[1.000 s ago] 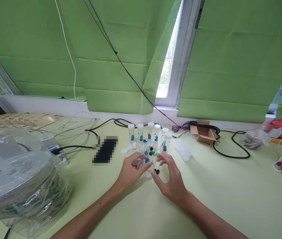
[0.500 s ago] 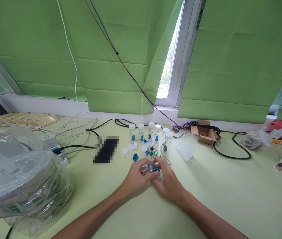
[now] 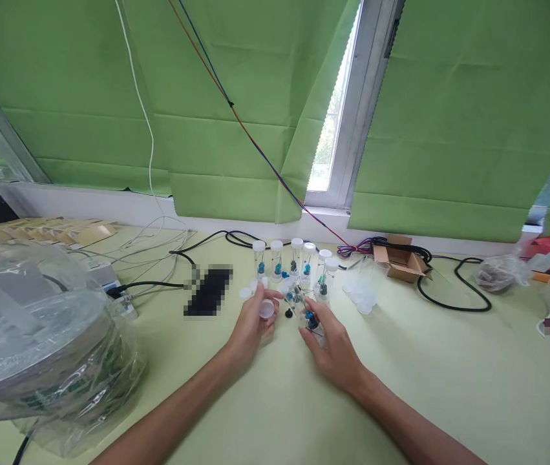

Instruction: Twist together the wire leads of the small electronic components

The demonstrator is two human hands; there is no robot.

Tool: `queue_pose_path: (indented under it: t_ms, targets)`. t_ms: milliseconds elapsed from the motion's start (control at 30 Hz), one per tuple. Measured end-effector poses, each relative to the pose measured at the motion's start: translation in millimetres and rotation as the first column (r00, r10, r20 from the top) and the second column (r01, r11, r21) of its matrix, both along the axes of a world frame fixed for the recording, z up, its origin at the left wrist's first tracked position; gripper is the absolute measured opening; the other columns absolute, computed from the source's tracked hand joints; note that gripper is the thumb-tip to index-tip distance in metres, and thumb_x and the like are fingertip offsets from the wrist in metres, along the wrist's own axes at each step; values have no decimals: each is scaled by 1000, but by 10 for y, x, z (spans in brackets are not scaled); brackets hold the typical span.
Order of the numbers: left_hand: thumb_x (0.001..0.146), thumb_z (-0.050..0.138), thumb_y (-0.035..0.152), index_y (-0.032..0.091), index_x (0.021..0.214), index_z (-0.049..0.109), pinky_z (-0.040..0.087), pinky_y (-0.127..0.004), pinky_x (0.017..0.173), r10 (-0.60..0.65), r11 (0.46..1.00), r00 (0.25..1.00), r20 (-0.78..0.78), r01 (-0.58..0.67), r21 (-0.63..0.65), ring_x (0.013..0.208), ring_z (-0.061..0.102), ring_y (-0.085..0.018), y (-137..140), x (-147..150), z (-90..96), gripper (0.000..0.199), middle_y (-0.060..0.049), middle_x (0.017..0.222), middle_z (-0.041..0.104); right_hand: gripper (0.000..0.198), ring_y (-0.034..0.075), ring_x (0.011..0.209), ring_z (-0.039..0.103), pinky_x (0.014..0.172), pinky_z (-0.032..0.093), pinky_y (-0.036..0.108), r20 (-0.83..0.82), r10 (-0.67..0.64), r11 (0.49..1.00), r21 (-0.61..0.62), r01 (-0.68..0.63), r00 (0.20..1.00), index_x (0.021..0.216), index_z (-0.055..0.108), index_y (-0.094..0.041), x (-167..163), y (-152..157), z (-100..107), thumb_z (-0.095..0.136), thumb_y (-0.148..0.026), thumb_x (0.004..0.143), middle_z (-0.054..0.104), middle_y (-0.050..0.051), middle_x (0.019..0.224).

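My left hand (image 3: 247,328) has its fingers curled around a round white cap (image 3: 266,310), whose face shows toward me. My right hand (image 3: 335,345) grips a clear tube (image 3: 320,332) with a blue and a black part (image 3: 311,319) in it. Between the hands lies a small black piece (image 3: 289,313) on the table. Just beyond them, small blue and black pieces (image 3: 296,294) lie close together. Behind stand several clear tubes (image 3: 276,263) with white caps and small blue or dark parts inside. A loose white cap (image 3: 245,294) rests left of them, beyond my left fingers.
A black phone-like object, blurred out (image 3: 208,290), lies to the left. At the near left is a large plastic-wrapped reel (image 3: 46,349). Clear plastic pieces (image 3: 362,294) and an open cardboard box (image 3: 401,261) sit at the right. Black cables (image 3: 463,307) run along the back.
My hands have moved apart. The left went leftward with the white cap, while the right kept the tube and shifted slightly right. The black piece between them now shows.
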State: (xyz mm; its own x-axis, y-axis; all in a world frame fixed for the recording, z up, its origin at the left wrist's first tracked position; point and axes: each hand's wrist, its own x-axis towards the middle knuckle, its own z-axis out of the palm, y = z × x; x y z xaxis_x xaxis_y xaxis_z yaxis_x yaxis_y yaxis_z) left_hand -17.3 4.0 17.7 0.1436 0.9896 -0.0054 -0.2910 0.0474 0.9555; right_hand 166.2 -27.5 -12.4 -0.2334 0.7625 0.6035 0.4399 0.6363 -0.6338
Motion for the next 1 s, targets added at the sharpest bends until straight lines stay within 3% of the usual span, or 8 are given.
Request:
queue_pose_path:
  t_ms: [133, 333, 533, 733, 1000]
  targets:
    - [83, 54, 53, 18, 89, 61, 25, -16, 36, 45, 995, 987, 157, -30, -95, 45, 34, -6, 45, -50, 32, 36, 3, 70, 48, 47, 23, 117, 52, 99, 45, 38, 26, 24, 1000, -16, -23, 999, 137, 43, -25, -4, -13, 14, 51, -19, 91, 56, 8, 126]
    - [84, 53, 50, 18, 89, 60, 25, -16, 37, -5, 998, 995, 95, 11, -56, 43, 32, -7, 18, 1, -16, 33, 6, 58, 40, 47, 23, 107, 57, 91, 49, 38, 49, 68, 996, -52, -66, 996, 137, 45, -24, -15, -40, 28, 52, -20, 91, 59, 9, 116]
    - [85, 49, 55, 18, 89, 61, 27, -18, 40, 1, 1000, 998, -62, 1, 26, 47, 35, -9, -21, 38, -21, 40, 5, 59, 39, 47, 24, 105, 57, 90, 50, 40, 72, 103, 993, -63, -98, 992, 136, 46, -24, -13, -61, 50, 53, -19, 90, 59, 10, 116]
    - [88, 45, 55, 18, 93, 61, 29, -20, 43, 44, 986, 959, -279, 3, 168, 51, 36, -8, -66, 24, 7, 40, 0, 79, 51, 47, 24, 106, 57, 92, 50, 40, 94, 145, 988, -76, -138, 985, 137, 45, -24, -20, -75, 46, 52, -20, 91, 58, 10, 116]
    - [90, 43, 52, 18, 88, 66, 39, -24, 53, 247, 916, 863, -441, -60, 396, 60, 48, -14, -88, 32, -15, 40, -3, 73, 57, 47, 24, 102, 59, 89, 52, 41, 102, 141, 988, -77, -134, 985, 135, 46, -23, -21, -73, 38, 55, -20, 89, 59, 10, 112]
